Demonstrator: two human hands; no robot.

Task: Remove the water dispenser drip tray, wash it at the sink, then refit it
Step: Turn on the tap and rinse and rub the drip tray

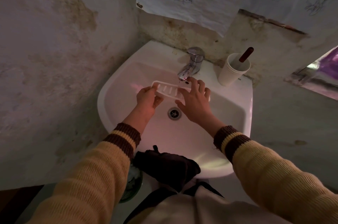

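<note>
A white slotted drip tray (167, 90) is held flat over the basin of a white sink (128, 81), just under the chrome tap (192, 63). A thin stream of water falls from the spout onto the tray's right part. My left hand (147, 100) grips the tray's left end between thumb and fingers. My right hand (194, 102) lies with spread fingers over the tray's right end, covering it, palm down on its surface. The drain (174, 113) sits below and between my hands.
A white cup (232, 70) with a dark-handled tool in it stands on the sink's right rim. A dark cloth (168, 166) hangs over the front rim. Stained walls close in on the left and behind. A green bin (132, 185) is below left.
</note>
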